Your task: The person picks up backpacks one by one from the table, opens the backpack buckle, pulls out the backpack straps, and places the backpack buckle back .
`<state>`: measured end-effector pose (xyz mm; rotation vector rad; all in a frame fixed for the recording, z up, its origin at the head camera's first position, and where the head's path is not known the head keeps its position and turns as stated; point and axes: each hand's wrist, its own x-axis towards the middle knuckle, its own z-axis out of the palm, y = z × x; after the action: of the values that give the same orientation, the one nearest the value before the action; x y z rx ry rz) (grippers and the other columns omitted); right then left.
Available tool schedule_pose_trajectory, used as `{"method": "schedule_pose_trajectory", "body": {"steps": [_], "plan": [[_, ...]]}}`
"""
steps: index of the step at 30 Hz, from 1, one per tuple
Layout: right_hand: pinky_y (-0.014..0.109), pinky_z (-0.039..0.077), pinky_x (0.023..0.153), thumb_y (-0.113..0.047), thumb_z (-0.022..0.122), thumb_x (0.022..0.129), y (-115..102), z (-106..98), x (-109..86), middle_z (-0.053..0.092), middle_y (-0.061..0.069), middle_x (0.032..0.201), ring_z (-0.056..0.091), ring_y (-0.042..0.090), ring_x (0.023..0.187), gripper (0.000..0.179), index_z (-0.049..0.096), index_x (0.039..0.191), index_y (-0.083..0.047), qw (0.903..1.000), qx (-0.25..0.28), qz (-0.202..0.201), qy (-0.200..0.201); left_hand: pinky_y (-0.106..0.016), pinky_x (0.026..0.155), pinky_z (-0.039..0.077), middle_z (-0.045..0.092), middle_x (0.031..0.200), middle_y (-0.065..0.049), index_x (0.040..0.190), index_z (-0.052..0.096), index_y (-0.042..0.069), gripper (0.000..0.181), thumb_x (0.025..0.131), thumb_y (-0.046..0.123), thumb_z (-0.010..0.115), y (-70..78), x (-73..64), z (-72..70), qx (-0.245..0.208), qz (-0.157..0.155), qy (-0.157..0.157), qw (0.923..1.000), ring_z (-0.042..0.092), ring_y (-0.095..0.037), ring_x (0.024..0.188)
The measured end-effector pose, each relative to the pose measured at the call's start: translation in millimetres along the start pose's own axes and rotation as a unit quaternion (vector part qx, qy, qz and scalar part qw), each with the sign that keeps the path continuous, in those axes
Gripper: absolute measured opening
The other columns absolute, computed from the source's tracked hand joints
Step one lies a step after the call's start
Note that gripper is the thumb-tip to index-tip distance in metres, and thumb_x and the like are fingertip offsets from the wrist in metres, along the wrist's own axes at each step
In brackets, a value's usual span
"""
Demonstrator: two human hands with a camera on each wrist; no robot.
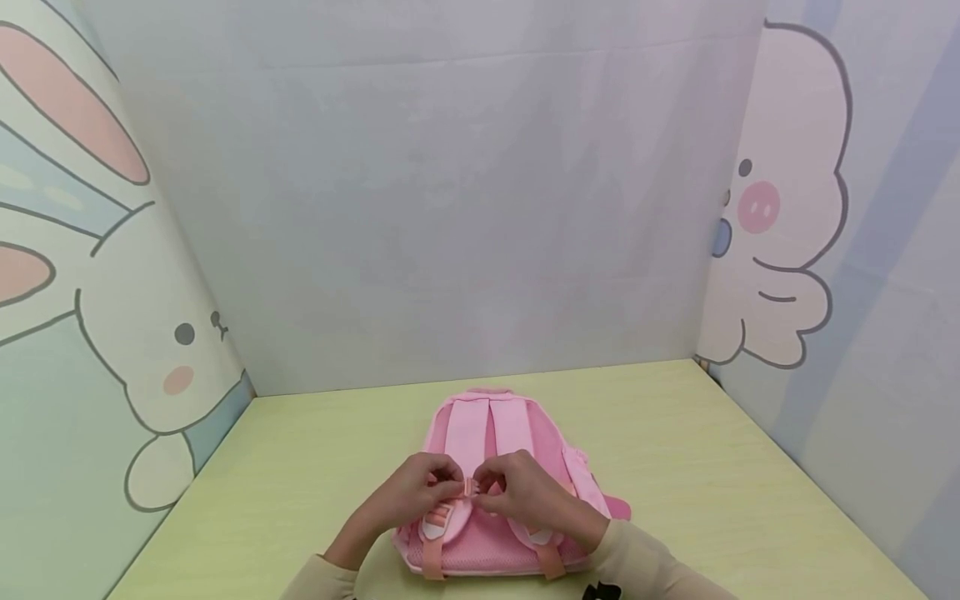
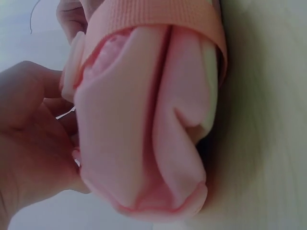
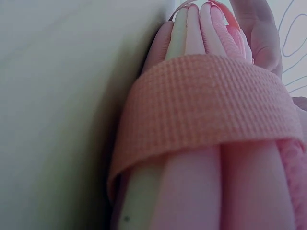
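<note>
Free passage is offered over the tabletop at lower left and right of the head view; lower centre is blocked by the pink backpack, left hand and right hand, upper centre by the wall.

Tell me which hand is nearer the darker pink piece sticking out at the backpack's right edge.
Right. The right hand is left of the darker pink piece, over the backpack; the left hand is farther left.
</note>
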<state>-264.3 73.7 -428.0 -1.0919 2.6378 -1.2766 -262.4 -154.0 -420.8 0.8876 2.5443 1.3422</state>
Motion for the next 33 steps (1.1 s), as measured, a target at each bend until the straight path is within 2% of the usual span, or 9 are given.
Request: {"method": "schedule_pose_trajectory", "body": {"steps": [11, 16, 20, 24, 26, 29, 33], "plan": [[0.019, 0.048, 0.057, -0.011, 0.078, 0.086, 1.8, -0.5, 0.7, 0.063, -0.016, 0.078, 0.051, -0.003, 0.064, 0.012, 0.075, 0.097, -0.013, 0.9998, -0.002, -0.018, 0.000, -0.023, 0.065, 0.049, 0.066, 0.083, 0.001, 0.091, 0.073, 0.010, 0.006, 0.095, 0.014, 0.069, 1.8, 2.2, 3.3, -0.067, -0.032, 0.024, 0.9970, 0.058, -0.011, 0.075], [0.020, 0.051, 0.061, -0.009, 0.078, 0.084, 3.6, 0.0, -0.3, 0.069, -0.005, 0.083, 0.058, 0.001, 0.070, 0.021, 0.073, 0.104, -0.008, 0.9997, 0.009, -0.024, 0.004, -0.024, 0.068, 0.051, 0.069, 0.087, -0.003, 0.101, 0.070, 0.004, 0.012, 0.094, 0.014, 0.071, 4.3, 3.0, 5.2, -0.098, -0.042, 0.033, 0.9938, 0.062, -0.013, 0.079], [0.020, 0.052, 0.063, -0.007, 0.078, 0.083, 3.9, -0.3, -0.4, 0.071, 0.001, 0.085, 0.060, 0.003, 0.073, 0.023, 0.073, 0.105, -0.005, 0.9996, 0.014, -0.024, 0.007, -0.028, 0.075, 0.052, 0.069, 0.091, -0.002, 0.108, 0.067, 0.003, 0.016, 0.096, 0.014, 0.067, 5.0, 1.5, -1.1, -0.072, -0.036, 0.033, 0.9962, 0.063, -0.017, 0.085], [0.020, 0.052, 0.063, -0.006, 0.077, 0.083, 2.2, -1.4, -0.6, 0.072, 0.003, 0.086, 0.060, 0.002, 0.073, 0.023, 0.073, 0.106, -0.004, 0.9995, 0.016, -0.025, 0.008, -0.029, 0.080, 0.049, 0.067, 0.090, 0.002, 0.100, 0.071, 0.009, 0.008, 0.097, 0.014, 0.065, 2.6, -1.2, -8.4, -0.023, -0.024, 0.018, 0.9993, 0.060, -0.016, 0.088], [0.020, 0.052, 0.063, -0.006, 0.077, 0.082, 1.6, -1.8, -0.7, 0.072, 0.003, 0.086, 0.060, 0.001, 0.073, 0.024, 0.073, 0.105, -0.003, 0.9995, 0.017, -0.026, 0.009, -0.029, 0.079, 0.049, 0.066, 0.088, 0.003, 0.094, 0.071, 0.012, 0.007, 0.097, 0.016, 0.066, 1.3, -1.3, -9.2, -0.015, -0.019, 0.009, 0.9997, 0.059, -0.014, 0.086], [0.021, 0.052, 0.062, -0.005, 0.078, 0.081, 1.9, -1.8, -0.6, 0.072, 0.002, 0.085, 0.060, -0.001, 0.072, 0.023, 0.073, 0.104, -0.003, 0.9993, 0.017, -0.030, 0.013, -0.027, 0.074, 0.049, 0.066, 0.084, 0.003, 0.090, 0.071, 0.013, 0.011, 0.097, 0.021, 0.068, 1.6, -0.7, -7.2, -0.025, -0.014, 0.009, 0.9995, 0.058, -0.013, 0.082], [0.021, 0.051, 0.060, -0.004, 0.078, 0.081, 3.3, -1.2, 0.0, 0.069, -0.006, 0.081, 0.058, -0.001, 0.069, 0.020, 0.073, 0.100, -0.006, 0.9990, 0.012, -0.037, 0.021, -0.026, 0.072, 0.049, 0.067, 0.083, 0.002, 0.090, 0.073, 0.013, 0.012, 0.095, 0.024, 0.071, 3.5, 1.1, -1.7, -0.043, -0.015, 0.028, 0.9986, 0.059, -0.013, 0.080]]}}
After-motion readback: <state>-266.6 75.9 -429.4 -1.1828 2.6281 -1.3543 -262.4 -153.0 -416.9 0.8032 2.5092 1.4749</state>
